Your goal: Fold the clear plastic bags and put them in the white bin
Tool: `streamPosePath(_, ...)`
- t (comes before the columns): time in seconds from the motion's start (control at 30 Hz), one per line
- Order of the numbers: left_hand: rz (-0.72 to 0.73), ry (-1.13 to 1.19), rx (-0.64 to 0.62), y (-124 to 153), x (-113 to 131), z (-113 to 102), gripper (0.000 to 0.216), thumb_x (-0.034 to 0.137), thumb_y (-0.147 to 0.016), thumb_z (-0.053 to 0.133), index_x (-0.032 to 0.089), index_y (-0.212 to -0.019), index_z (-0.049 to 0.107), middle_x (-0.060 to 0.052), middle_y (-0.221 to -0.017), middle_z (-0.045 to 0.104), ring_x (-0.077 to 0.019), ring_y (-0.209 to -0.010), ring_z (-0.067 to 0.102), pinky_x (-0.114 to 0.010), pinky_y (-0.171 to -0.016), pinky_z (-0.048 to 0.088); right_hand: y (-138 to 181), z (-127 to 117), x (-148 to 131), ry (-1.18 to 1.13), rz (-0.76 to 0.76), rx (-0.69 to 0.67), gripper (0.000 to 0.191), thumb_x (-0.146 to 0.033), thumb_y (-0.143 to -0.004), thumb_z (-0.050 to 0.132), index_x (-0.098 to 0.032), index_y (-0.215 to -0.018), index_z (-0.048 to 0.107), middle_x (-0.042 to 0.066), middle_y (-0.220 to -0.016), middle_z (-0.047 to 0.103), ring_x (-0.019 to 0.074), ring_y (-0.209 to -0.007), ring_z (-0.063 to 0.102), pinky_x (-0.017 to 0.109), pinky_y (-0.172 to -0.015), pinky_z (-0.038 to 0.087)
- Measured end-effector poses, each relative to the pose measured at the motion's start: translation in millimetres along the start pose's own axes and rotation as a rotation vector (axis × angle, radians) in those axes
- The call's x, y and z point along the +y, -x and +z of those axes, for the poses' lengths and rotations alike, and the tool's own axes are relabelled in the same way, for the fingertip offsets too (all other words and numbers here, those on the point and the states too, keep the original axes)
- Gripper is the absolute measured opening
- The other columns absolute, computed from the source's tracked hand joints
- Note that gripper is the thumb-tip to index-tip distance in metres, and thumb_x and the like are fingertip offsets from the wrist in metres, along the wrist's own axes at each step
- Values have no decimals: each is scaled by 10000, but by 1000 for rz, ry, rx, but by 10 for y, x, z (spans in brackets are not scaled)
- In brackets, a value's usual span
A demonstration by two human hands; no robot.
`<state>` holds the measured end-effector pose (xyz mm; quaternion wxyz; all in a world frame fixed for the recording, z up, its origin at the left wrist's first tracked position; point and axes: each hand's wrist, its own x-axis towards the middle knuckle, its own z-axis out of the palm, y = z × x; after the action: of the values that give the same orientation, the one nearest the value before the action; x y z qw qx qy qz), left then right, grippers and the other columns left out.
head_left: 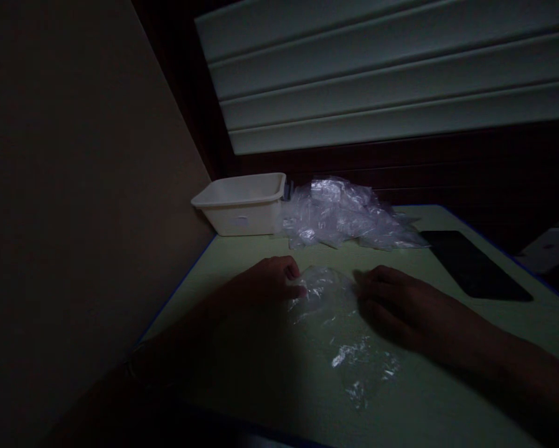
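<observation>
A clear plastic bag (324, 295) lies crinkled on the table in front of me, catching bright glints. At its left edge my left hand (274, 278) is closed, thumb over the film and fingers curled. My right hand (391, 302) grips the bag's right edge with its fingers bent together; its fingertips are dim and slightly blurred. More shiny clear film (363, 367) spreads toward me below the hands, and I cannot tell whether it is the same bag.
At the table's back left stands a cream plastic tub (246, 214). Beside it is a heap of clear plastic bags (340, 214). A flat dark slab (475, 264) lies on the pale green table (242, 373) at the right. A wall (97, 186) rises close on the left. The light is dim.
</observation>
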<state>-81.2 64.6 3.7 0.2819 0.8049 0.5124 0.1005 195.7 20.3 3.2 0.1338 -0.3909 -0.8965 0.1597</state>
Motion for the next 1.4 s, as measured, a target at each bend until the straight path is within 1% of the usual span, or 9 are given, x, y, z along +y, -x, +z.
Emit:
streamPosePath(0.13,-68,320,60,-103,-55,65,276,349,-746,643,161,-921,543,-42,-848,661,-152,-714,613,-247,-598,445,-1,9,19,4,-35,9,228,-258,-957,400,-199,-930,618,80,-955,581,223,-891,565,407,-819,478)
streamPosePath(0.2,-108,402,70,-165,-76,105,284,318,-743,642,156,-948,531,-65,-899,676,-163,-742,634,-260,-614,464,-4,16,20,6,-42,14,224,-257,-954,404,-200,-943,621,80,-949,593,230,-896,567,417,-830,477)
streamPosePath(0.43,-155,384,29,-304,-100,149,369,320,-699,713,111,-990,624,-81,-860,703,-181,-736,652,-268,-624,470,-18,33,32,-10,-52,42,213,-249,-937,439,-196,-936,646,87,-973,624,234,-900,586,414,-834,482)
streamPosePath(0.63,-104,394,-37,-280,-4,37,187,289,-738,675,125,-824,709,-60,-837,714,-165,-764,645,-266,-706,469,-28,28,35,-40,-80,42,216,-234,-934,444,-197,-997,647,80,-1045,622,223,-956,579,405,-873,472)
streamPosePath(0.8,-69,437,-16,-268,16,81,105,200,-702,668,129,-778,682,-43,-785,697,-150,-723,628,-261,-695,459,-19,34,57,-35,-87,51,217,-224,-936,436,-192,-997,642,85,-1063,620,227,-977,579,412,-892,469)
streamPosePath(1.03,-60,519,56,-282,-57,169,95,197,-696,665,126,-740,619,-14,-700,635,-111,-644,583,-222,-618,430,-24,16,74,-110,12,70,193,-264,-939,432,-192,-981,607,73,-997,623,210,-897,605,354,-816,488)
streamPosePath(1.23,-7,577,78,-282,-62,204,136,234,-720,682,136,-782,610,-13,-757,634,-105,-689,585,-219,-650,439,-36,15,67,-268,291,164,283,-411,-955,392,-205,-963,587,58,-860,681,200,-698,636,300,-604,483)
streamPosePath(1.33,48,599,86,-275,-31,224,146,239,-718,695,130,-777,618,-9,-748,628,-104,-696,581,-232,-684,443,-57,10,105,-322,348,195,330,-454,-940,410,-208,-969,628,72,-911,708,232,-776,663,322,-655,498)
streamPosePath(1.4,74,620,83,-271,-13,235,147,237,-717,697,126,-774,620,-5,-738,622,-100,-686,576,-232,-681,441,-68,2,138,-355,354,171,342,-462,-926,437,-199,-959,654,83,-934,715,248,-817,668,346,-705,503)
